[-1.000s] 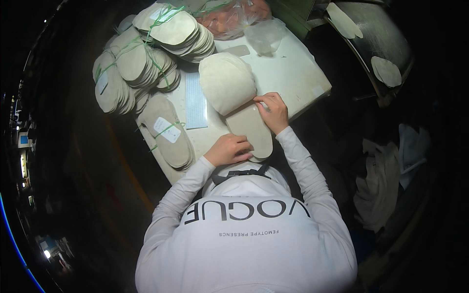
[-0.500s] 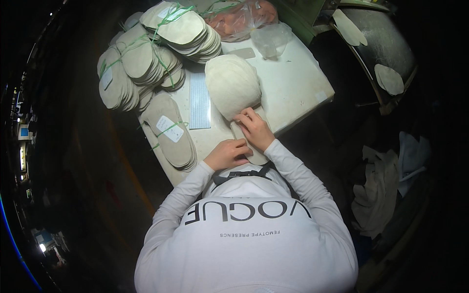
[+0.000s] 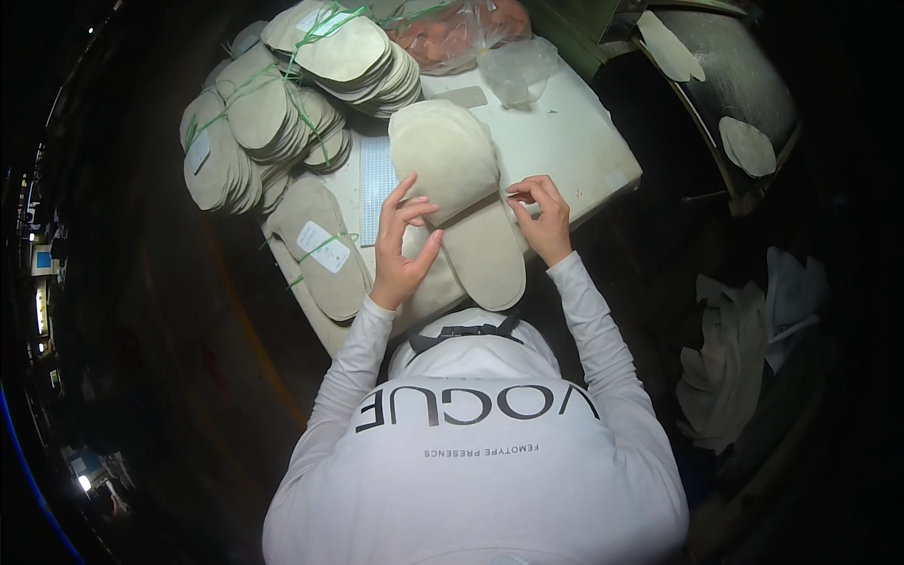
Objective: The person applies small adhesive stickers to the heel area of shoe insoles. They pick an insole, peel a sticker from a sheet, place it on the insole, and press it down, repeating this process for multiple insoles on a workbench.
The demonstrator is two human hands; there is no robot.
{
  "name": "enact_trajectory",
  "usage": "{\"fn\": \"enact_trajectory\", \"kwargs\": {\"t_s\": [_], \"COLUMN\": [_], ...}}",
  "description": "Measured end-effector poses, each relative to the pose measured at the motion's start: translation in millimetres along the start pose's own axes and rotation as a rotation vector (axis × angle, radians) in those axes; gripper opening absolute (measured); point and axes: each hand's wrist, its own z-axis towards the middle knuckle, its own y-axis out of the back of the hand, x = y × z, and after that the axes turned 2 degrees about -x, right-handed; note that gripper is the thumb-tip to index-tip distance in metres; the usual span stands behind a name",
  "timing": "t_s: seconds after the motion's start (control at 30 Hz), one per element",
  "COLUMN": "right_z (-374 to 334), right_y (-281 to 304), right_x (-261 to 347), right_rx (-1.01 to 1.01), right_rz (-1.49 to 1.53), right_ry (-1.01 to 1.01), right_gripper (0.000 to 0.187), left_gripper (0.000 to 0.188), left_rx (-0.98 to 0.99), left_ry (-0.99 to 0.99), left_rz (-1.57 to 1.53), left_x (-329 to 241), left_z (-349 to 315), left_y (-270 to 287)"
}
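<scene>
On the white table lies a beige, sole-shaped flat piece (image 3: 485,254), its rounded end pointing toward me. A broader beige rounded piece (image 3: 443,155) overlaps its far part; whether several layers lie beneath is hidden. My left hand (image 3: 403,245) is at the left side of these pieces, fingers spread, with the fingertips over the broader piece's near left edge. Beside the right edge, my right hand (image 3: 544,217) has its fingers bent and the thumb a little apart from them, with nothing visible between.
Bundles of beige soles (image 3: 264,113) tied with green string are piled at the far left. A labelled stack (image 3: 320,250) lies nearer. Clear plastic bags (image 3: 518,71) sit at the back. A dark machine surface (image 3: 730,80) holding loose pieces stands at right; cloths (image 3: 725,367) hang below.
Both hands have parted from the near end of the sole-shaped piece and moved farther away, to either side. That piece now shows fully, with its rounded end uncovered.
</scene>
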Motion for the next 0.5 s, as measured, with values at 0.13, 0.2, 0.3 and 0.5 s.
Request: {"fn": "enact_trajectory", "kwargs": {"t_s": [0.13,0.2,0.3,0.5], "right_z": [-5,-7,-7,0], "right_y": [-19,-23,-26,-13], "right_x": [-6,-8,-12,-8], "right_rx": [0.136,0.131,0.114,-0.027], "right_rz": [0.06,-0.122,-0.219,-0.142], "right_ry": [0.045,0.087,0.109,0.141], "right_gripper": [0.016,0.014,0.012,0.017], "left_gripper": [0.017,0.016,0.014,0.007], "left_rx": [0.678,0.824,0.75,0.737], "left_ry": [0.017,-0.053,-0.158,0.08], "left_rz": [0.067,0.147,0.176,0.041], "left_x": [7,13,17,6], "left_z": [-20,-31,-41,-31], "left_y": [-4,-8,-16,-13]}}
